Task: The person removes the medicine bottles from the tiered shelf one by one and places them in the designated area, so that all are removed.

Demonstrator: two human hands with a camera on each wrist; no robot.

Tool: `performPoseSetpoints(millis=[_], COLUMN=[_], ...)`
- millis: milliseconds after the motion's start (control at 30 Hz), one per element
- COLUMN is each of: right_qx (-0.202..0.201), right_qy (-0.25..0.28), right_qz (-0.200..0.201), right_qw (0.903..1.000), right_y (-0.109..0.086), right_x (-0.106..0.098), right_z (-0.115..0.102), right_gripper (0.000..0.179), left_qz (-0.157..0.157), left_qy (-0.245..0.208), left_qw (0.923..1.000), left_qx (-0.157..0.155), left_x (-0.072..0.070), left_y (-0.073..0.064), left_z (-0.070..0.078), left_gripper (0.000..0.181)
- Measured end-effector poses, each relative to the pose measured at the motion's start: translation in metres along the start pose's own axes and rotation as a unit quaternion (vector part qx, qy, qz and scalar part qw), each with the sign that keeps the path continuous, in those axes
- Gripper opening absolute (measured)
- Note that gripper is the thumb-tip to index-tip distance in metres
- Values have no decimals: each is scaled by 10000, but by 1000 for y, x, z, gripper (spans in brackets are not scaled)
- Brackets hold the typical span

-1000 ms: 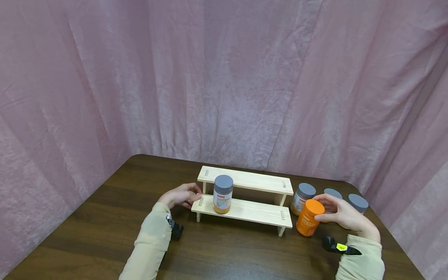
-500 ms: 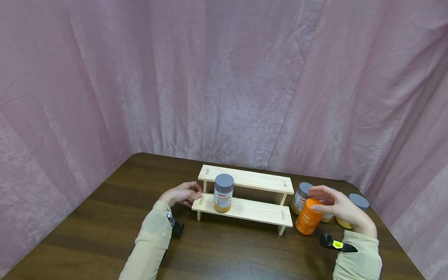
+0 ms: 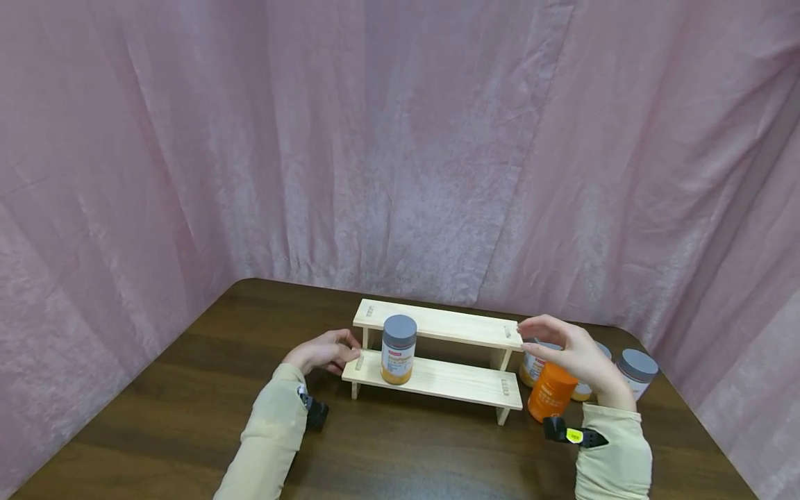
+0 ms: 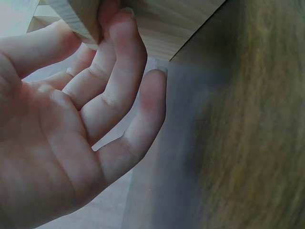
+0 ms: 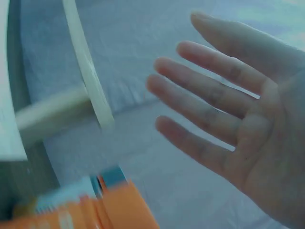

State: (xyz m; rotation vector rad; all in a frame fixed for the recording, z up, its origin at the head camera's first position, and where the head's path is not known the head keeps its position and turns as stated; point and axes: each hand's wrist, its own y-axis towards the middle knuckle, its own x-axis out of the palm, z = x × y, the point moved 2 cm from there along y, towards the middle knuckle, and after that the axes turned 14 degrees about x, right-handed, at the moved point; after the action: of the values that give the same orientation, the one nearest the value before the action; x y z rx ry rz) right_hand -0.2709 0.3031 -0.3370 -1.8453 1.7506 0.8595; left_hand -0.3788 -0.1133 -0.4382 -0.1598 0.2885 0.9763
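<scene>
A two-tier wooden shelf [image 3: 461, 379] stands on the table, and a grey-lidded jar [image 3: 398, 351] sits upright toward the left of its lower board. My left hand [image 3: 321, 351] grips the left end of that lower board. In the left wrist view, thumb and fingers lie on either side of the wood [image 4: 78, 19]. My right hand [image 3: 562, 347] hovers beside the right end of the upper board, above an orange jar [image 3: 553, 393]. Its fingers are spread and hold nothing, as the right wrist view shows; the orange jar [image 5: 126, 205] is below them.
Several grey-lidded jars stand right of the shelf. One jar [image 3: 530, 368] is partly behind the right hand, another jar [image 3: 584, 392] is mostly covered by it, and a third jar [image 3: 637, 368] is farther right. A pink curtain [image 3: 400, 153] hangs behind the brown table [image 3: 400, 451].
The right hand has let go of the orange jar, risen and moved left toward the upper board's right end. The orange jar stays beside the shelf. The left hand keeps its place.
</scene>
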Motion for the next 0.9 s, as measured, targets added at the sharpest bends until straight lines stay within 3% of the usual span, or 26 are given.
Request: performPoseSetpoints(millis=[167,433,700,900], right_qx=[-243,-648,-654,-578], right_qy=[37,514,1048,1421], right_qz=[82,-96,-167,-467], right_qw=[9997,9965,9922,9871], right_y=[16,34,40,43], right_x=[24,65,86,105], right_z=[-18,-39,-53,-61], right_gripper=[32,38,47,52], left_qz=[24,12,60,78], left_qy=[-9,-11,19,38], left_qw=[10000,10000,10000,9999], left_qx=[-1,60,73,64], left_x=[-1,0,-2,-2], left_y=[2,3,2,1], left_z=[-2,-2,-1,0], left_gripper=[29,29,29,28])
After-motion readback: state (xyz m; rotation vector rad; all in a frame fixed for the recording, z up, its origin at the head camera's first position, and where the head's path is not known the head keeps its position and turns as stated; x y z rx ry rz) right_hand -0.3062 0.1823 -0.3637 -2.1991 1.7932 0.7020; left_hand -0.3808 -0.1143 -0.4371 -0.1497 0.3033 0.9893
